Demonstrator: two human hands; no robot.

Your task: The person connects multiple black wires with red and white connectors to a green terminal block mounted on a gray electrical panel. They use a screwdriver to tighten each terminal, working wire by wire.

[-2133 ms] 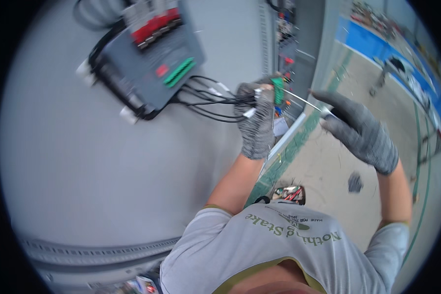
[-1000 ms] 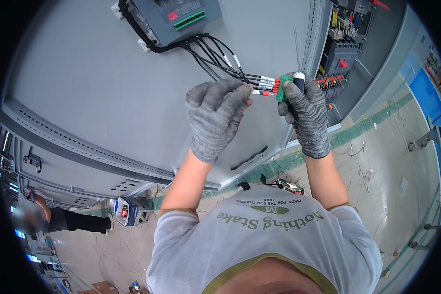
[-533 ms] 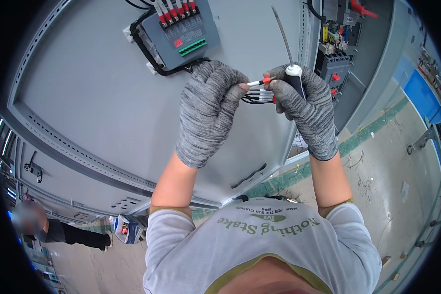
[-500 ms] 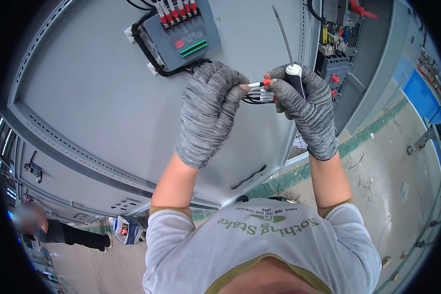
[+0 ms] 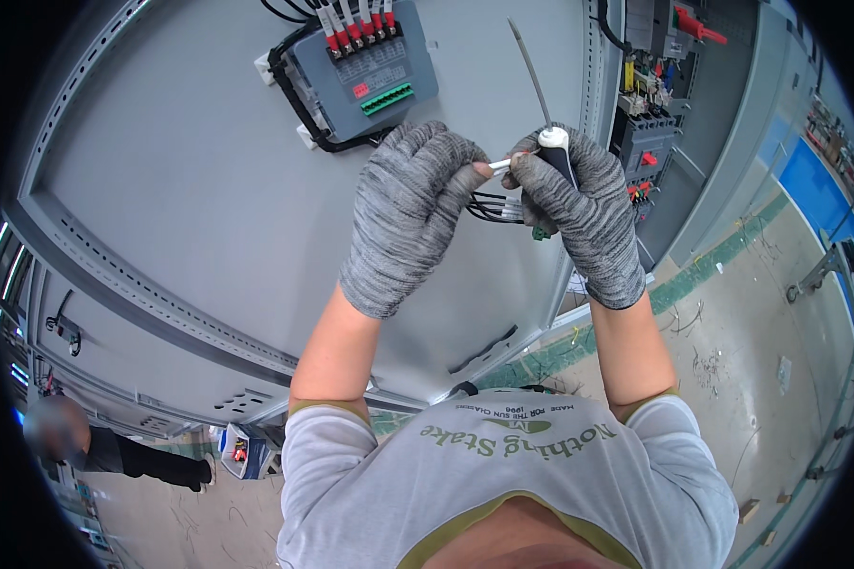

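Both hands wear grey knit gloves and meet in front of a grey cabinet panel [image 5: 190, 190]. My left hand [image 5: 410, 213] pinches the white-sleeved end of a wire [image 5: 495, 165] from a bundle of black wires [image 5: 491, 205]. My right hand [image 5: 584, 211] grips a screwdriver [image 5: 552, 144] with a white-capped black handle, its thin shaft pointing up, and also holds a small green plug connector [image 5: 541, 230] at the wire ends. A grey breaker unit [image 5: 362, 71] with red-sleeved wires on top and a green strip is mounted above the hands.
To the right, an open cabinet bay [image 5: 650, 85] holds more breakers and terminals with red parts. Below lies a concrete floor [image 5: 731, 313] with green tape lines and wire scraps. Another person [image 5: 95, 446] in dark clothes crouches at the lower left. A small box of parts [image 5: 242, 450] sits near there.
The hands came together from apart, then stayed joined on the wire ends. The view has tilted so the breaker unit sits higher; the screwdriver shaft now points upward.
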